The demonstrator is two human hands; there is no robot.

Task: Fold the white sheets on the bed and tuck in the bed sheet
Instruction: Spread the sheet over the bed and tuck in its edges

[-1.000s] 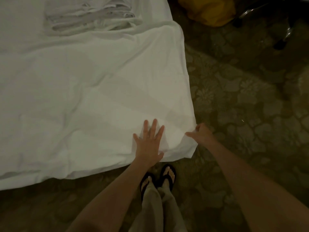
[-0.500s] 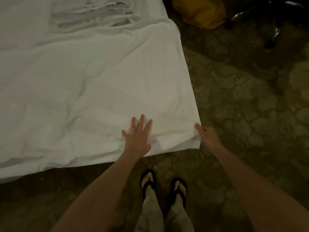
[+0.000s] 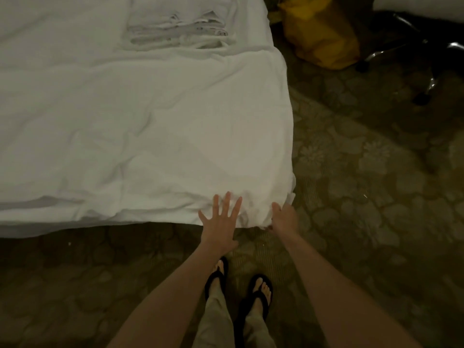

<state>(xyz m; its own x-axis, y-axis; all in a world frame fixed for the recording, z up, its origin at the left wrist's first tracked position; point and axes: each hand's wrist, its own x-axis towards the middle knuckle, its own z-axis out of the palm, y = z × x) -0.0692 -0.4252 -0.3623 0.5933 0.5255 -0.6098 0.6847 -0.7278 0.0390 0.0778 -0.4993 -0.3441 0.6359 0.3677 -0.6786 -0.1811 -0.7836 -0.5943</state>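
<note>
The left hand (image 3: 221, 223) lay flat, fingers spread, on the wrinkled white cotton bed sheet (image 3: 150, 136) at the bed's six-o'clock edge — the right hand (image 3: 285, 217), at its three o'clock, gripped the sheet's corner.

A yellow bag (image 3: 324, 33) sits on the carpet (image 3: 364, 177). The carpet is dark green with a leafy, flowery pattern. Just to the right of the bag are the shiny metal legs of a chair (image 3: 426, 56), with small black wheels. Well below the bag, near the bottom, are two feet in black flip-flops (image 3: 259, 295) and light trousers (image 3: 221, 322).
</note>
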